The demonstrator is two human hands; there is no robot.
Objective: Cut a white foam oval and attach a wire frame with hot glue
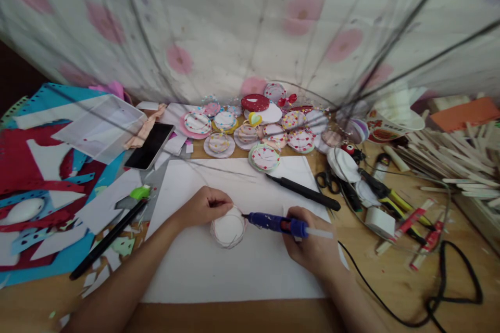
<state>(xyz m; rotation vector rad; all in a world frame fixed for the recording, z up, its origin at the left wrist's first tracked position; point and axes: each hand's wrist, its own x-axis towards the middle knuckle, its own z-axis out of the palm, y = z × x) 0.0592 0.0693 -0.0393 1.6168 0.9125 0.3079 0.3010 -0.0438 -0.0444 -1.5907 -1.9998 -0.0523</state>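
Observation:
My right hand [308, 242] grips a blue hot glue gun [269, 222], a clear glue stick poking out of its back end. The gun's nozzle points left, at the edge of a white paper disc [228, 229] with thin cord around its rim. At the disc's upper edge, my left hand [207, 205] has its thumb and fingers pinched together; what lies between the fingertips is too small to make out, though they touch the rim. Under both hands lies a white sheet [187, 270] on the wooden table.
Several decorated paper discs [265, 157] stand along the back. A black pen-like tool [304, 192], scissors [328, 182] and pliers [375, 184] lie rightward, near wooden sticks [461, 151] and a black cable [441, 281]. Leftward are a phone [150, 145], plastic box [101, 127] and paper scraps [47, 192].

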